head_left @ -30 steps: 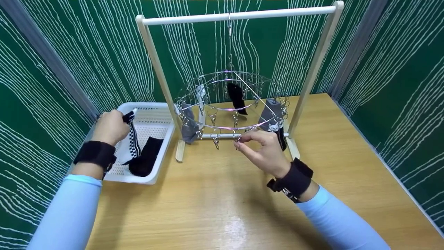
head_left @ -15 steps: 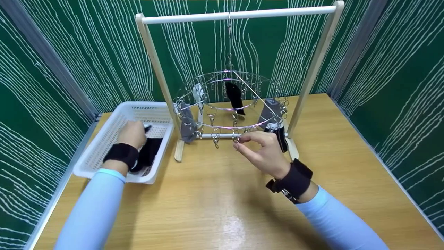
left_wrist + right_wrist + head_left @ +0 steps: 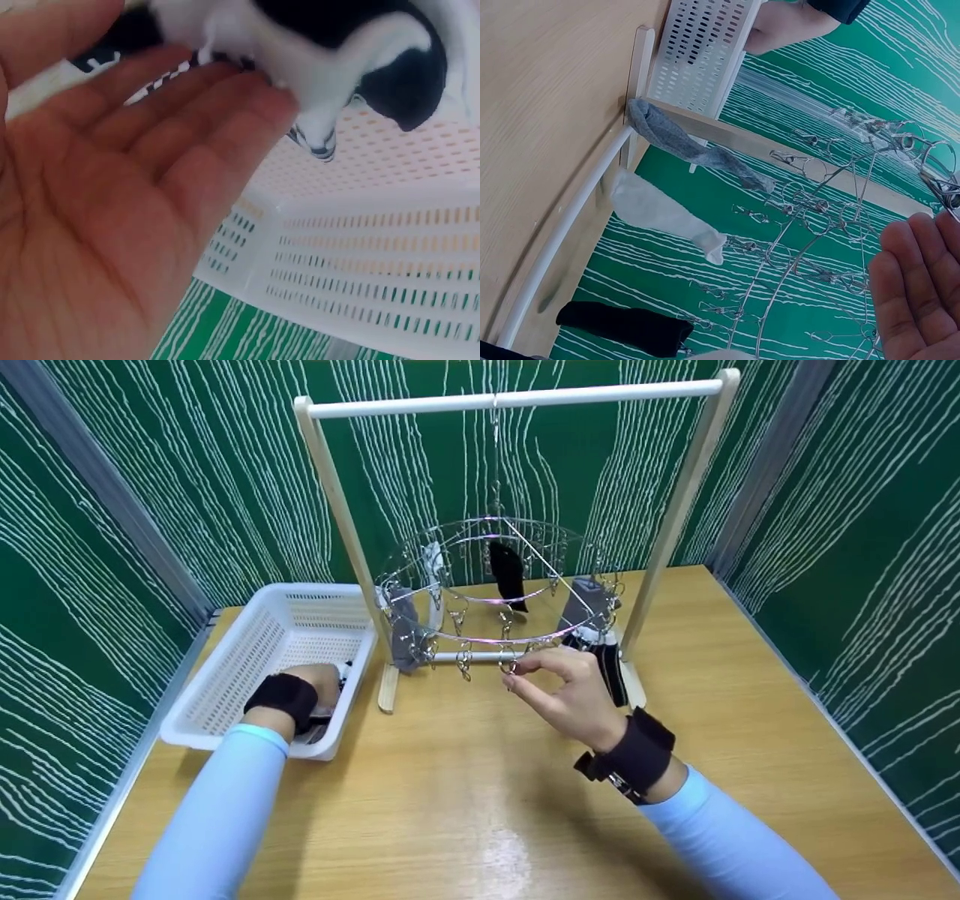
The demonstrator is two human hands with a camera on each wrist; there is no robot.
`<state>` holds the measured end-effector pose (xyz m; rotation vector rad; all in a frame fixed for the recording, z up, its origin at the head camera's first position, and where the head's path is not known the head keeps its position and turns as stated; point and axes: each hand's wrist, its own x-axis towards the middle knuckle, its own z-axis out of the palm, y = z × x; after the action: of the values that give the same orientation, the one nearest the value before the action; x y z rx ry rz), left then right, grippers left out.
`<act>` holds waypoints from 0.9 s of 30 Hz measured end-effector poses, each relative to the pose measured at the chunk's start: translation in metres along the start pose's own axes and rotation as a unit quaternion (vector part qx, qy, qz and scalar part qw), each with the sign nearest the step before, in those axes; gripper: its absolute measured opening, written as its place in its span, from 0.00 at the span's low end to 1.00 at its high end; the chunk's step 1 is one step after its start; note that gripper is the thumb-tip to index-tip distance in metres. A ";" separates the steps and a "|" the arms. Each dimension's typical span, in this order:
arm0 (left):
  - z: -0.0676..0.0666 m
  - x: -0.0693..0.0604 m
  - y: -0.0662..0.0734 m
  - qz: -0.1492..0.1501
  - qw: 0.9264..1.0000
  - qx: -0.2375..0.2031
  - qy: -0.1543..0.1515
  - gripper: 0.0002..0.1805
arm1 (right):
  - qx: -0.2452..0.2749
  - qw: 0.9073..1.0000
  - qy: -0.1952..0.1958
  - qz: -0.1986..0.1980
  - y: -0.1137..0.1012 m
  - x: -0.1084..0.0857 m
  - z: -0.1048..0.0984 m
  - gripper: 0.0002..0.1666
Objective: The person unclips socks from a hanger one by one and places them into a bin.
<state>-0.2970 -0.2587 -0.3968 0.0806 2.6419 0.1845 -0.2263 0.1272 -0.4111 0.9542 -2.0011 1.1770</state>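
My left hand (image 3: pixel 319 686) is down inside the white plastic basket (image 3: pixel 259 637). In the left wrist view its fingers (image 3: pixel 202 135) are nearly straight and touch black-and-white cloth (image 3: pixel 307 71), probably socks, blurred there. Part of a checkered pattern shows behind the fingers. My right hand (image 3: pixel 574 697) pinches a small metal clip (image 3: pixel 943 189) at the front of the round sock hanger (image 3: pixel 491 641), thumb against forefinger. Hanging from other clips are a grey sock (image 3: pixel 406 634), a white sock (image 3: pixel 664 210), a black sock (image 3: pixel 508 577), another grey sock (image 3: pixel 585 604) and a black striped sock (image 3: pixel 611 671).
A wooden stand (image 3: pixel 330 502) with a white top bar (image 3: pixel 600 394) carries the hanger by its hook. Several clips dangle around the rings. The wooden table (image 3: pixel 450 795) is enclosed by green walls (image 3: pixel 847 547) with white lines.
My left hand, which held a black-and-white checkered sock above the basket's left side, has moved right and down into the basket. My right hand stays at the clip.
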 end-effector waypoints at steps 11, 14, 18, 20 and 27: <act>-0.024 0.014 -0.002 0.085 0.983 -0.054 0.151 0.09 | 0.000 1.000 0.001 -0.001 0.000 0.001 0.000 0.05; -0.037 0.003 0.007 0.106 0.960 -0.100 0.237 0.14 | 0.000 1.000 0.001 -0.002 -0.001 0.002 0.000 0.05; -0.050 -0.020 0.025 0.120 0.925 -0.156 0.325 0.19 | 0.000 1.000 -0.003 0.001 0.000 0.001 -0.001 0.05; -0.053 -0.031 0.035 0.135 0.907 -0.179 0.356 0.20 | 0.001 1.000 -0.003 0.004 0.001 0.000 -0.001 0.05; -0.050 -0.068 0.074 0.212 0.866 -0.185 0.413 0.18 | 0.000 1.000 -0.006 0.007 0.001 -0.001 -0.001 0.05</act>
<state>-0.2592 -0.1977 -0.3109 0.5682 3.3200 1.0872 -0.2262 0.1292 -0.4121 0.9517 -2.0199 1.1823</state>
